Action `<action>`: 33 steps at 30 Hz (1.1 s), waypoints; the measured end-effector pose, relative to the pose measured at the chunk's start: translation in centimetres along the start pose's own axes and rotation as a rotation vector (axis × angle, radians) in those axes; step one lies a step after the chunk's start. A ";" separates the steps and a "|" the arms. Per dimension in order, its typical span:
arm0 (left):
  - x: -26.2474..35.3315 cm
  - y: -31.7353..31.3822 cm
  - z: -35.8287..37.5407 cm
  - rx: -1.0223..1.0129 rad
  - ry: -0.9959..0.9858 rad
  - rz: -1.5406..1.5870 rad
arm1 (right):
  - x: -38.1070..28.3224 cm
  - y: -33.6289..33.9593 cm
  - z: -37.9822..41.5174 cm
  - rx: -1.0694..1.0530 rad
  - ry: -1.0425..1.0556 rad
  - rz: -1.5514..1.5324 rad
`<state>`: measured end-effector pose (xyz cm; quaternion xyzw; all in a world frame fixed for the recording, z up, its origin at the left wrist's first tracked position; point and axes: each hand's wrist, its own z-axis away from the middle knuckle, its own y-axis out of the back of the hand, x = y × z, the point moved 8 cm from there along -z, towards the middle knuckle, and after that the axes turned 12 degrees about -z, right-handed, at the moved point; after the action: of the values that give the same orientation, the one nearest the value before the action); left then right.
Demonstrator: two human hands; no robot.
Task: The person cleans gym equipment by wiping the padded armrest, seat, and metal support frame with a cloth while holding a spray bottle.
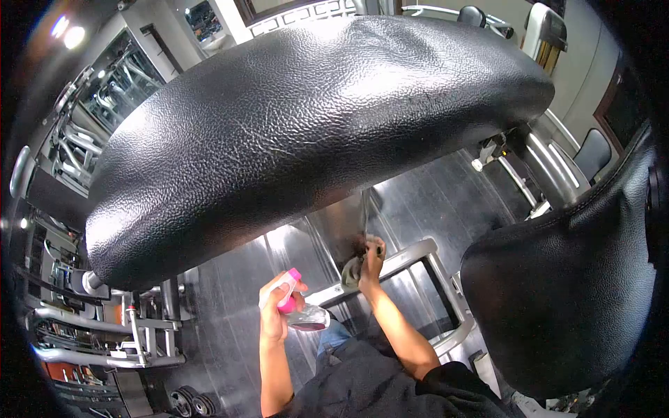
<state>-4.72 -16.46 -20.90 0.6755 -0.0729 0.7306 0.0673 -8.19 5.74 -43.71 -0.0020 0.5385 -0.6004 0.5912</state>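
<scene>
My left hand (272, 319) is closed around a clear spray bottle (309, 320) with a pink and white trigger head. The bottle is tilted, and its bottom points to the right. To its right, my right hand (372, 267) grips a dark greenish cloth (352, 272). That cloth lies against or very close to the lower part of a shiny metal post (338, 224); exact contact is hard to see. Above both hands spreads a large black padded cushion (313, 118), with glossy light patches on its grained cover.
A black padded seat (564, 299) stands close on the right. Below my right hand runs a silver tubular frame (446, 285). Weight plates (191, 402) lie on the dark floor (233, 327) at lower left. Gym machines (115, 334) line the left side.
</scene>
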 end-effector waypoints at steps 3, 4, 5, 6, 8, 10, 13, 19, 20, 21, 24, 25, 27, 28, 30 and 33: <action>-0.4 0.3 -0.1 -0.008 0.024 0.010 | -10.0 -8.1 5.2 -0.233 0.240 0.014; -0.7 0.3 0.0 -0.004 0.040 0.026 | -12.4 -9.8 6.8 -0.280 0.283 0.041; -0.7 0.2 0.1 -0.004 0.041 0.028 | -13.7 -10.9 7.5 -0.328 0.330 0.066; -0.6 0.1 0.0 -0.010 0.045 0.022 | -13.4 -10.9 7.5 -0.329 0.336 0.066; -0.7 -0.2 -0.1 -0.028 0.054 0.015 | -12.2 -9.5 7.3 -0.284 0.465 0.169; -0.7 -0.2 0.1 -0.038 0.044 0.033 | -8.0 -5.9 5.1 -0.182 0.478 0.222; -1.1 0.0 0.1 -0.024 0.066 0.064 | 3.3 3.0 -1.2 0.016 0.240 0.202; -1.0 -0.2 0.1 -0.036 0.072 0.043 | 9.5 8.6 -1.6 0.459 -0.310 0.173; -1.1 -0.2 0.2 -0.033 0.075 0.040 | 8.4 5.7 -1.6 -0.015 -0.185 0.114; -1.2 -0.2 0.2 -0.031 0.082 0.045 | 5.8 1.5 0.8 -0.487 -0.052 0.050; -1.9 0.1 -0.1 -0.032 0.102 0.038 | 3.0 -2.5 7.3 -0.014 -0.559 -0.424; -2.2 0.2 -0.1 -0.037 0.115 0.025 | 2.7 -2.3 8.1 0.099 -0.562 -0.392; -2.0 0.0 0.0 -0.018 0.131 0.009 | 5.7 -1.2 6.3 0.017 -0.503 -0.436; -1.9 -0.1 0.0 0.000 0.142 -0.010 | 8.6 1.2 4.2 0.043 -0.423 -0.385; -1.8 -0.3 0.0 -0.007 0.131 0.000 | 16.4 7.1 -1.2 -0.189 0.207 -0.013; -2.0 -0.5 0.1 -0.017 0.140 0.020 | 22.7 10.1 -2.2 0.205 -0.448 -0.250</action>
<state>-4.34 -15.99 -22.89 0.6214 -0.0810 0.7760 0.0709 -9.28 -6.20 -65.52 -0.1414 0.3264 -0.7045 0.6141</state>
